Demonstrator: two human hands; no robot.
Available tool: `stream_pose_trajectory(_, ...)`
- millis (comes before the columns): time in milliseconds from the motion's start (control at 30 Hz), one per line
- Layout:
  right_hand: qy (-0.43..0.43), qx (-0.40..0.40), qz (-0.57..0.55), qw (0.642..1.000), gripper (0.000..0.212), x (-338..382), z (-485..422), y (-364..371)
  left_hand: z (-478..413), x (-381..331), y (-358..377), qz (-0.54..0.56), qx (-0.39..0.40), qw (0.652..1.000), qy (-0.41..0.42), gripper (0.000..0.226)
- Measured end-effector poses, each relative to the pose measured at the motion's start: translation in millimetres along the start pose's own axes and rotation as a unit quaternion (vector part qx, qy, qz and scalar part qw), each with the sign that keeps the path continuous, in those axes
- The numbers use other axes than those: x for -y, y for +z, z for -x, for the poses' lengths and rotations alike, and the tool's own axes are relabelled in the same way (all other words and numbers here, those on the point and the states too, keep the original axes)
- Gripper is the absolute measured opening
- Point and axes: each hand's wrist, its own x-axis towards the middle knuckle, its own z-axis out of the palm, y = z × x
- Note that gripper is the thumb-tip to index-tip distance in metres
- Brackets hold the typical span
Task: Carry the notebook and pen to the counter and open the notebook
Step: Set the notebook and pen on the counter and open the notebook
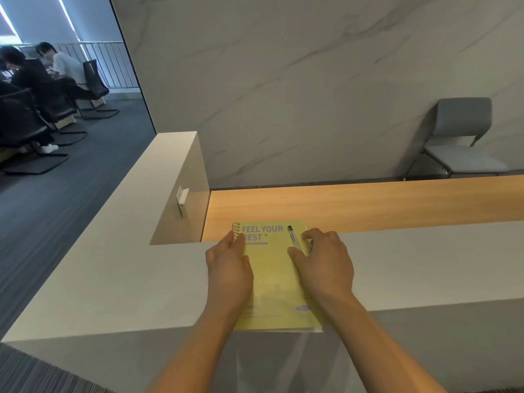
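Head view: pale table point(119, 279) with a wooden lower shelf, marble-look wall behind.
Notebook point(272, 279): one, yellow, closed, on the table.
Pen point(294, 239): one, on the notebook.
Left hand point(228, 269): flat on notebook's spiral edge, fingers open.
Right hand point(326, 265): fingers loosely curled beside the pen; grip unclear.
Chair: one grey, beyond the notebook.

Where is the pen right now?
The pen lies on the closed yellow notebook's upper right cover, by the right hand's fingers, on the counter.

Closed yellow notebook point(273, 279) flat on white desk point(113, 279), pen point(294, 238) on cover, left hand point(228, 268) and right hand point(323, 262) resting on it.
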Motion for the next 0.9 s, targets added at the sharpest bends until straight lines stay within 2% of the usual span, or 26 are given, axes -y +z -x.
stream_pose_trajectory(233,-0.024,0.008,0.052,0.998,0.022,-7.0,-1.5,-17.3,2.1,-4.9,-2.3,-0.021,0.005,1.0,0.006,0.05)
stream_pose_trajectory(367,0.019,-0.044,0.061,0.997,0.022,-36.0,-10.6,-47.5,13.6,-25.4,3.0,-0.053,0.01,0.997,0.048,0.053)
stream_pose_trajectory(500,0.079,-0.072,0.105,0.989,0.023,-73.2,-22.4,-72.1,27.1,-59.5,20.1,-0.13,0.052,0.986,0.092,0.057)
stream_pose_trajectory(667,0.113,-0.072,0.137,0.981,0.023,-96.4,-29.2,-78.3,29.6,-90.1,44.4,-0.252,0.096,0.958,0.094,0.06)
stream_pose_trajectory(733,0.116,-0.069,0.137,0.981,0.024,-100.0,-29.7,-75.8,27.0,-95.6,49.9,-0.289,0.092,0.949,0.086,0.055)
stream_pose_trajectory(800,0.109,-0.07,0.142,0.981,0.026,-100.0,-28.9,-75.6,26.0,-98.3,50.5,-0.312,0.086,0.942,0.089,0.041)
stream_pose_trajectory(900,0.093,-0.093,0.135,0.982,0.041,-94.1,-24.3,-78.0,25.9,-100.3,47.6,-0.327,0.096,0.934,0.108,0.031)
